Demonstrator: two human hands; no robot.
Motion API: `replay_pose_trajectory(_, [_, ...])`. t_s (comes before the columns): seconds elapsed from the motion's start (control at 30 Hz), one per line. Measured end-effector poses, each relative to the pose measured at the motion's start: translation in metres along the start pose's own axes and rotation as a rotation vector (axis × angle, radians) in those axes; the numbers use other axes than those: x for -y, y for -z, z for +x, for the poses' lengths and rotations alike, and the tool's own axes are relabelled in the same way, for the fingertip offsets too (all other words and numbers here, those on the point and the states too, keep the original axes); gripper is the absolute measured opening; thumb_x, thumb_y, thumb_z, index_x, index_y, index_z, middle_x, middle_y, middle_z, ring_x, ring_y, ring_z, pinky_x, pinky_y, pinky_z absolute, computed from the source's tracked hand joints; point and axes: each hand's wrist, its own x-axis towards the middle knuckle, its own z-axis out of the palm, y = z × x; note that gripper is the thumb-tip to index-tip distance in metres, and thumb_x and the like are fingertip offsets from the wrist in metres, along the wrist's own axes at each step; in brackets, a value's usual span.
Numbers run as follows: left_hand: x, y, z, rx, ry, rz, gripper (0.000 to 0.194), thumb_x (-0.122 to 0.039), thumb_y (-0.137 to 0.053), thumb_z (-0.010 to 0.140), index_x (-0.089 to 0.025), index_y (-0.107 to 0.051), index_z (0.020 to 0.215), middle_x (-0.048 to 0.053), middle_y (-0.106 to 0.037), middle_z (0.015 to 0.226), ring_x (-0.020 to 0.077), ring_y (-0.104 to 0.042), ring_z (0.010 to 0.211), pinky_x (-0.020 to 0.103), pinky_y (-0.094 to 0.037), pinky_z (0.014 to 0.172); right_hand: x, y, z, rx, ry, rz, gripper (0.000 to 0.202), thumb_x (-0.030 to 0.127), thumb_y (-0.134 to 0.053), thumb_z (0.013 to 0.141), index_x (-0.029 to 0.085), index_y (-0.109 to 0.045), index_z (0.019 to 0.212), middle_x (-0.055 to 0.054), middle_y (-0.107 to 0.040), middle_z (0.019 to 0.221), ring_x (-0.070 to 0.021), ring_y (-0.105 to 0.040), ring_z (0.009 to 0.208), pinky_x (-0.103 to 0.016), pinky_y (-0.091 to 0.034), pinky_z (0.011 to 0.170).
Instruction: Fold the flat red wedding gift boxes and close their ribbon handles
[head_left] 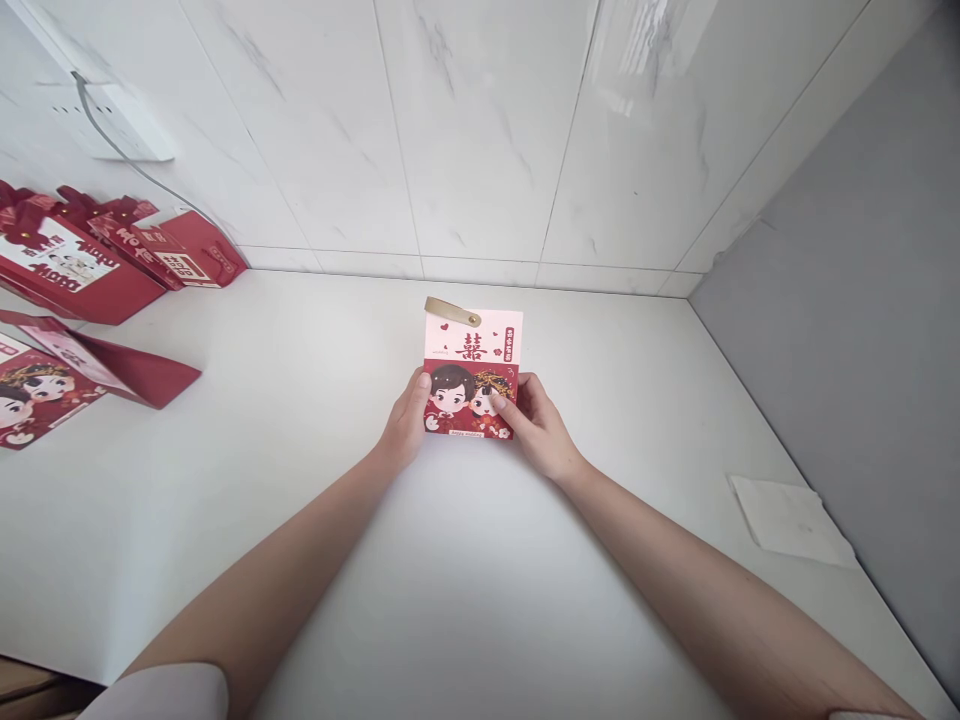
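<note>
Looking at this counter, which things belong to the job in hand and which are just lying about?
In the job:
- Pink-and-red printed piece, held by the left hand and right hand
- Its tan strap

Apparently just lying about:
- Red printed boxes at left, similar in style but untouched
- White flat piece at right

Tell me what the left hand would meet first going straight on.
The left hand already touches the red and pink box; beyond it, the tiled wall seems next, though depth is unclear.

Box (pixel 471 374) red, pink; strap (pixel 453 312) beige; tiles (pixel 480 150) marbled.
</note>
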Motion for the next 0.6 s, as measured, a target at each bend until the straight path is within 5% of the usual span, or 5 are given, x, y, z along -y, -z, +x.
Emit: replay_pose_trajectory(0.6, [0.0007, -0.0006, 0.0003, -0.013, -0.011, 0.014, 0.052, -0.060, -0.044, 0.092, -0.022, -0.057, 0.125, 0.008, -0.062, 0.132, 0.0302, -0.055, 0.125, 0.047, -0.043, 0.105, 0.0023, -0.0002, -0.0001, -0.006, -0.002, -0.003, 0.030, 0.048, -0.063, 0.087, 0.026, -0.049, 0.102, -0.003, -0.065, 0.115, -0.0206, -0.062, 0.103, -0.038, -0.052, 0.089])
